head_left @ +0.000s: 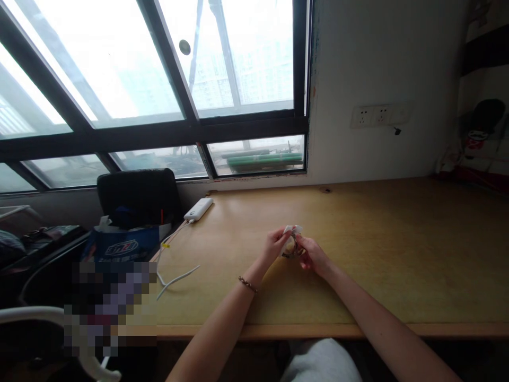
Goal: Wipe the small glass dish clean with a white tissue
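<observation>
Over the middle of the table, I hold a small ring-shaped thing (295, 250) between my two hands. It is open in the middle, with a dark and clear-looking rim, and resembles a roll of tape, though its exact kind is too small to tell. A white piece (293, 228) stands out at its top. My left hand (274, 246) is closed on its left side, the thumb and fingers by the white piece. My right hand (313, 253) grips the right side with curled fingers, which partly cover the rim. A braided bracelet sits on the left wrist.
A white power bank (199, 210) lies at the table's back left, its white cable (175, 283) curling along the left edge. A black chair (139, 193) and a blue bag (119, 245) stand left of the table (397, 254). Wall sockets (371, 116) are behind.
</observation>
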Motion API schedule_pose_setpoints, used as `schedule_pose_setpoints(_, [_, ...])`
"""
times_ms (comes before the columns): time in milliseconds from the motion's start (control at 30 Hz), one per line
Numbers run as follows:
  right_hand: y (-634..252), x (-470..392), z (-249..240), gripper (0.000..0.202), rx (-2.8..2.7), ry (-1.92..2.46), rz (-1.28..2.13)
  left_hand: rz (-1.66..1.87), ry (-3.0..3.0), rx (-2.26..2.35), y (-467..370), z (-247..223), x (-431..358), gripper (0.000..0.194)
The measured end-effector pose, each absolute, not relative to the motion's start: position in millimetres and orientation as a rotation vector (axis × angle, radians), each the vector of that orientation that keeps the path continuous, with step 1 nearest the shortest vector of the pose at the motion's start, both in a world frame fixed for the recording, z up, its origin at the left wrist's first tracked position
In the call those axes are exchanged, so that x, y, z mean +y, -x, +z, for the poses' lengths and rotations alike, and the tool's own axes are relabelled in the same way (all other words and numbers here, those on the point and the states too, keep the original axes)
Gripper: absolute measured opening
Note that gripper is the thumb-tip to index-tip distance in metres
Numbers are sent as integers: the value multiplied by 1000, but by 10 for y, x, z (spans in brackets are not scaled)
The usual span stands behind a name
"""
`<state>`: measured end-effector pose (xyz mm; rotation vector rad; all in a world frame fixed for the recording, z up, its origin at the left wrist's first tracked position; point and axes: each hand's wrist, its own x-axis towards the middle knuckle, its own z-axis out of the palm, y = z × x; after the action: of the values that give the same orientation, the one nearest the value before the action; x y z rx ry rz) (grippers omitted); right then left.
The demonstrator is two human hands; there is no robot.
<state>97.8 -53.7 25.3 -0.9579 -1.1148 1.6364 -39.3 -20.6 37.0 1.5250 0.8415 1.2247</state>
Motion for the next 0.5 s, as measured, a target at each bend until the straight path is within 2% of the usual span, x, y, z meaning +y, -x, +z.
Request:
schedule_pose_setpoints(100, [-960,-551,245,42,-1137,957,1629,1251,-1592,810,378,391,-236,31])
schedule_pose_setpoints(500, [-977,-549,285,37,-963,851,1463,1252,-1176,914,287,173,-142,47])
